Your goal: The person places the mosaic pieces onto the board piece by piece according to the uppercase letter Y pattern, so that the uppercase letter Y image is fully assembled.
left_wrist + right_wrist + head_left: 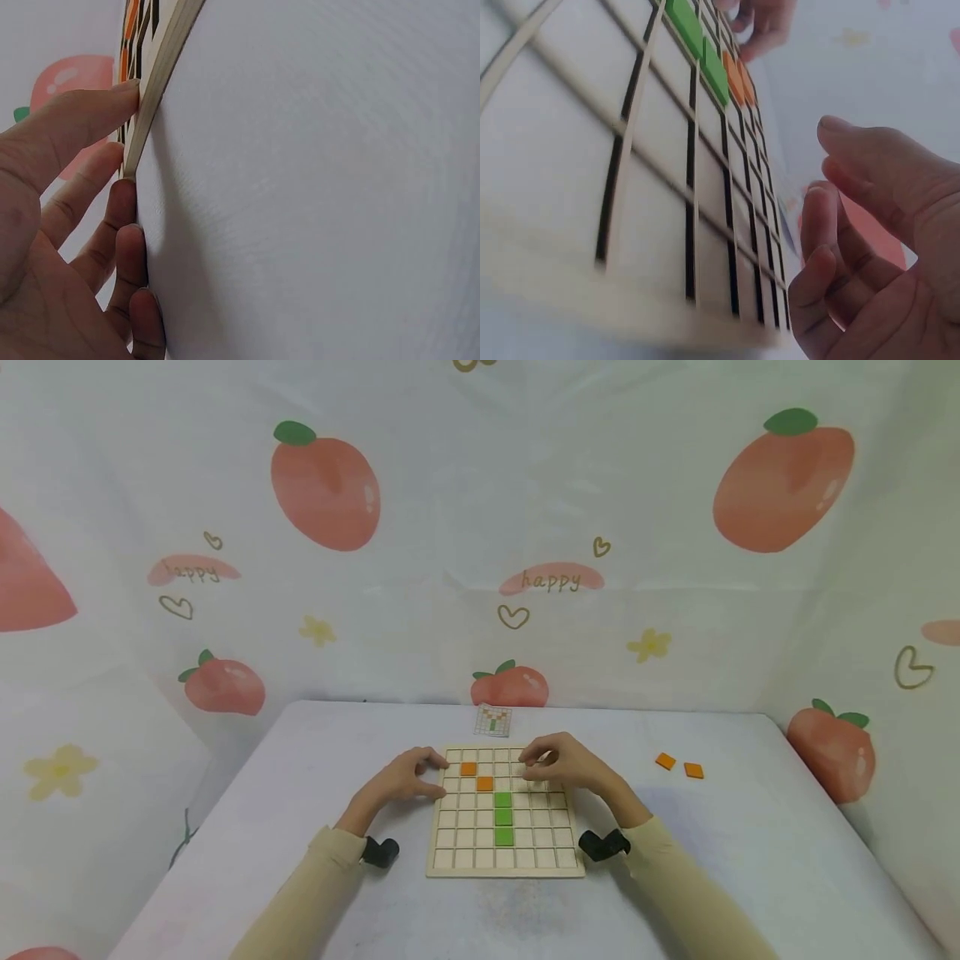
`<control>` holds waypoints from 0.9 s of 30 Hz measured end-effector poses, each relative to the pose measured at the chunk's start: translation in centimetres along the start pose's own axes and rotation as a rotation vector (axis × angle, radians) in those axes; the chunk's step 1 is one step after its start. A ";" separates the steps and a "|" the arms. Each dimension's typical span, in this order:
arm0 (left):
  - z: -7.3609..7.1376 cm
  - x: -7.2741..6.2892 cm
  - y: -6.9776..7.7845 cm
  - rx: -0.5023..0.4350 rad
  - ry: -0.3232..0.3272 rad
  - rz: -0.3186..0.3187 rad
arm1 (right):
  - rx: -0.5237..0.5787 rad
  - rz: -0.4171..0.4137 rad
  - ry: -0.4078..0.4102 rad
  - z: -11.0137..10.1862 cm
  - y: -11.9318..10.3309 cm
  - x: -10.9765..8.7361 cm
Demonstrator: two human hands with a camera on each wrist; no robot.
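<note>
Steadying the grid board (504,862) at its left edge with loosely extended left hand (408,777) fingers, slippage is risked while the right hand (558,762), curled, grasp unclear, hovers above.

- I saw a white table (315,793) that ran back to a corner draped all round in pale printed cloth.
- The backdrop cloth (465,527) carried large peach prints, small yellow flowers, outlined hearts and the word "happy" on pink smudges.
- Light was soft and even, and shadows on the tabletop were faint.
</note>
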State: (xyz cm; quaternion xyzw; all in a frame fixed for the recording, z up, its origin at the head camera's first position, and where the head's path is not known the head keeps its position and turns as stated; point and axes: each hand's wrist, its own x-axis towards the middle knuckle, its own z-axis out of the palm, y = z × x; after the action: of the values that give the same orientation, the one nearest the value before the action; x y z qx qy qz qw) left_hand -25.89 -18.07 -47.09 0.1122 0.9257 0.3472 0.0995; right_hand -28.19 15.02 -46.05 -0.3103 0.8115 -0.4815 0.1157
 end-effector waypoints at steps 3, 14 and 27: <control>0.0 -0.1 0.0 -0.004 0.006 -0.009 | 0.004 0.020 0.003 -0.6 0.3 -0.7; 0.0 -0.1 0.4 0.023 0.031 0.001 | -0.015 0.063 0.016 -2.9 1.0 -3.9; -0.1 0.1 0.1 -0.005 0.009 0.013 | 0.001 0.108 0.072 -6.6 2.1 -9.1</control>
State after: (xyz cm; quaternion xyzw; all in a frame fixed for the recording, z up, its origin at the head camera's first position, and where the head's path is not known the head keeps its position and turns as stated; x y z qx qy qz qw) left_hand -25.96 -18.08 -46.97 0.1163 0.9246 0.3506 0.0936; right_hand -25.17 26.01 -45.52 -0.2486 0.8303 -0.4860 0.1125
